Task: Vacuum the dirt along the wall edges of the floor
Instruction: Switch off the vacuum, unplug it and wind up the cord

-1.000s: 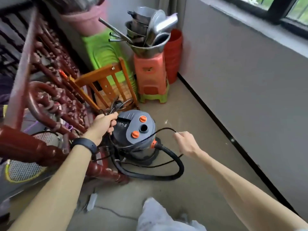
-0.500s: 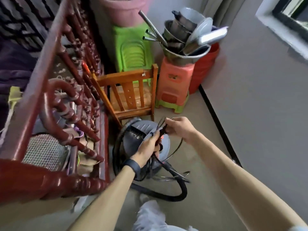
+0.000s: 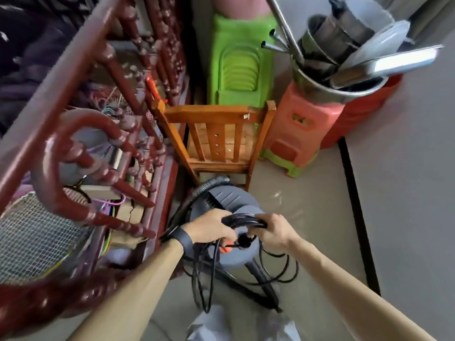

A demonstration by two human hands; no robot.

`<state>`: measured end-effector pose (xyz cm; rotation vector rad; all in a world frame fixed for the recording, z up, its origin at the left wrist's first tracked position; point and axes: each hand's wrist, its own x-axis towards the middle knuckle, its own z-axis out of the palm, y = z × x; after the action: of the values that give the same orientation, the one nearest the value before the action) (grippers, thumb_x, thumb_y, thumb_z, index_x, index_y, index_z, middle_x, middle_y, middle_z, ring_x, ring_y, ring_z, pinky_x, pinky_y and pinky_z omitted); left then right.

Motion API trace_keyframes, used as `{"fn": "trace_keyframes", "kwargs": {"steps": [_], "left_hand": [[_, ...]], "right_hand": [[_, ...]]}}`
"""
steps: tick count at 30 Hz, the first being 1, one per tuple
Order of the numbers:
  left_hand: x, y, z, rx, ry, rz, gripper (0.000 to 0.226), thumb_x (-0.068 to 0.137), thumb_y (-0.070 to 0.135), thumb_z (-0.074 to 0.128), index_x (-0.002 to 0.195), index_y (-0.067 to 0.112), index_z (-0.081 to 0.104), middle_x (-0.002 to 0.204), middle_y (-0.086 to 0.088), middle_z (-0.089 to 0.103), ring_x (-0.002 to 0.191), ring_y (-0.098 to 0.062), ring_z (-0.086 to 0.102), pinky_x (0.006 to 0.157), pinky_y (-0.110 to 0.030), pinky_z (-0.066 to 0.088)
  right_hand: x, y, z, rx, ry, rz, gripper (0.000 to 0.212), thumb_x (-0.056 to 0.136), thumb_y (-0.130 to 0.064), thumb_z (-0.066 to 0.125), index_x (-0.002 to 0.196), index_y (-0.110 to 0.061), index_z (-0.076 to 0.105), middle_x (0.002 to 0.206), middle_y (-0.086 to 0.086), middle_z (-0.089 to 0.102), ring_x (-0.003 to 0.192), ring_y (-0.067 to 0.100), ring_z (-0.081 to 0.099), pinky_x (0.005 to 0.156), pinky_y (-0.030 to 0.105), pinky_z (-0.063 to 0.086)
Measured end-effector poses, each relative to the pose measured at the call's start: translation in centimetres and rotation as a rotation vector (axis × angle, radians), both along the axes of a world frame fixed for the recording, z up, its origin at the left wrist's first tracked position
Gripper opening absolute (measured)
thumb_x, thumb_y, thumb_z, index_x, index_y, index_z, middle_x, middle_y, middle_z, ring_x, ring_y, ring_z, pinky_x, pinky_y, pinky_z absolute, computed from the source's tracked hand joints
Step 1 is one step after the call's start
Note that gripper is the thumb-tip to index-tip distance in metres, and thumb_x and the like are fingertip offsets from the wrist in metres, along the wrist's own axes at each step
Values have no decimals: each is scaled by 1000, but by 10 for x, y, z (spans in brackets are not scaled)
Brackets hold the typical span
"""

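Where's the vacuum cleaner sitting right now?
The vacuum cleaner stands on the floor at lower centre of the head view, before the wooden chair, beneath the left hand and right hand gripping a black cord.

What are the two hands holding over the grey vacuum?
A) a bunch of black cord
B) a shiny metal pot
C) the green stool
A: the left hand and the right hand both grip the bundled black cord above the vacuum.
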<state>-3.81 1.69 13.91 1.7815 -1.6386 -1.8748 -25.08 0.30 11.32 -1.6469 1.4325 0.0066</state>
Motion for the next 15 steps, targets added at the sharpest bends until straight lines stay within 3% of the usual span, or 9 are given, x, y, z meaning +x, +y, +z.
{"fn": "trace_keyframes", "kwargs": {"steps": [2,5,7,10,12,15], "left_hand": [[7,-5,-15,-157,-136,166,15,76,23,73,83,18,61,76,7,67,71,-7,60,60,-17,42],[14,-12,-57,-230,-279,253,21,80,31,72,94,24,57,93,8,68,88,-12,64,73,-29,49],[18,-21,-91,-258,-417,283,24,82,35,68,101,25,55,101,4,69,95,-20,64,73,-33,50],[28,-41,-141,-362,-634,318,35,86,38,62,115,22,52,112,-3,66,103,-29,61,74,-37,50],[42,-57,-176,-393,-753,296,38,88,40,60,120,21,51,118,-5,61,109,-30,58,78,-38,48],[66,-78,-227,-378,-787,329,53,77,55,62,122,30,50,124,-5,56,117,-30,52,87,-38,47]], "right_hand": [[-3,-27,-13,112,-16,6,21,91,-31,66,90,-10,67,67,0,73,68,23,67,65,31,52],[9,-72,-37,297,53,127,15,94,-28,61,90,-13,60,65,1,72,66,25,73,57,31,56],[29,-104,-57,214,177,246,15,89,-39,56,91,-24,59,83,1,72,87,28,74,76,36,60],[65,-133,-100,-128,431,323,33,91,-48,52,118,-32,63,115,3,70,115,31,63,103,43,44],[84,-141,-136,-286,518,314,33,95,-41,52,125,-30,61,125,2,67,125,29,55,105,46,35],[91,-131,-196,-325,558,258,39,98,-34,49,135,-22,53,138,5,55,132,30,45,106,47,34]]}}
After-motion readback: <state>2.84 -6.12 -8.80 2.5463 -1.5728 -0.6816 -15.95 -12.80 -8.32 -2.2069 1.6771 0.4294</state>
